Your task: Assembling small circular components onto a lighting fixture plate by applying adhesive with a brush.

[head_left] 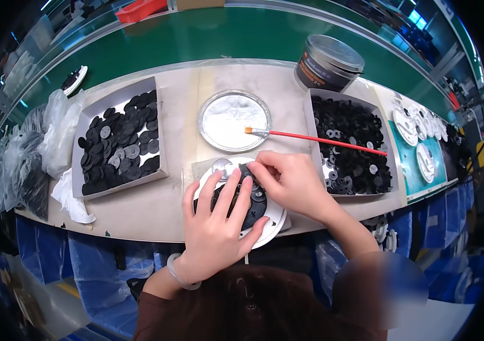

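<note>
A round white plastic housing (276, 218) with black gears (258, 206) and other dark parts in it lies before me near the table's front edge. My left hand (219, 219) is spread flat over its left side, fingertips resting on the dark parts. At the housing's far right edge, my right hand (293, 181) has thumb and forefinger pinched together on the black parts; what they grip, if anything, is hidden. Just beyond stands a clear round dish (232, 116) of white paste. A red-handled brush (327, 142) lies with its bristles over this dish.
Left is a box (162, 149) of black discs; right, a box (317, 122) of small black gears. A tub (328, 62) stands at the back right. Plastic bags (57, 131) lie far left, white housings (425, 162) far right. Behind runs a green conveyor belt (242, 34).
</note>
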Demonstrator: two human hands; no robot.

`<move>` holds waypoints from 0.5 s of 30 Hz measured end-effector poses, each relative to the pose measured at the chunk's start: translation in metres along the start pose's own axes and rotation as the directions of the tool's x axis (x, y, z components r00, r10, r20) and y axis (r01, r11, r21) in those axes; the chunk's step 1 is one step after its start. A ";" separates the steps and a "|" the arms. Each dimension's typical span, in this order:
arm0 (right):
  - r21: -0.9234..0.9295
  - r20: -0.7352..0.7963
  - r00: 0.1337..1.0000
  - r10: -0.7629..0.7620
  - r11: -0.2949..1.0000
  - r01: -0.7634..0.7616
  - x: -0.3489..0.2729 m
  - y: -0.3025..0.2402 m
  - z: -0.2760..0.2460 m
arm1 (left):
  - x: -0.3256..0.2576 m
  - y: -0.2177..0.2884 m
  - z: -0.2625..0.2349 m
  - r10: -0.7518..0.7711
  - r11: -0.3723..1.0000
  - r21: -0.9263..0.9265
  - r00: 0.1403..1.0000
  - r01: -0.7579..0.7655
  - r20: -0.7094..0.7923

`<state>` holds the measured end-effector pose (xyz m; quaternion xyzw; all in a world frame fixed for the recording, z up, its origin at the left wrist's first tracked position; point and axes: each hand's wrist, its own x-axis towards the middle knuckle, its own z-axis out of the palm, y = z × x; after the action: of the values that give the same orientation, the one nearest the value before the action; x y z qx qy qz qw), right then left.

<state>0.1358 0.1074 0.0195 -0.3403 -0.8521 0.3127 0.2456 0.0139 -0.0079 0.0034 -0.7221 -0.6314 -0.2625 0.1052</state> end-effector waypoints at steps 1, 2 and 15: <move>-0.002 -0.005 1.000 0.003 1.000 -0.003 0.000 0.000 0.000 | -0.001 0.000 0.000 0.005 1.000 -0.003 1.000 -0.005 0.000; 0.009 -0.014 1.000 -0.023 1.000 0.023 0.000 0.001 0.000 | -0.002 0.001 0.000 0.001 1.000 0.000 1.000 -0.001 -0.003; 0.027 0.033 0.999 -0.021 0.999 0.020 0.000 0.002 -0.001 | -0.001 -0.001 0.003 -0.022 0.994 -0.104 1.000 0.020 -0.021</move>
<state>0.1372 0.1086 0.0186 -0.3228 -0.8553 0.3271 0.2394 0.0134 -0.0076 0.0003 -0.7169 -0.6234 -0.3039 0.0718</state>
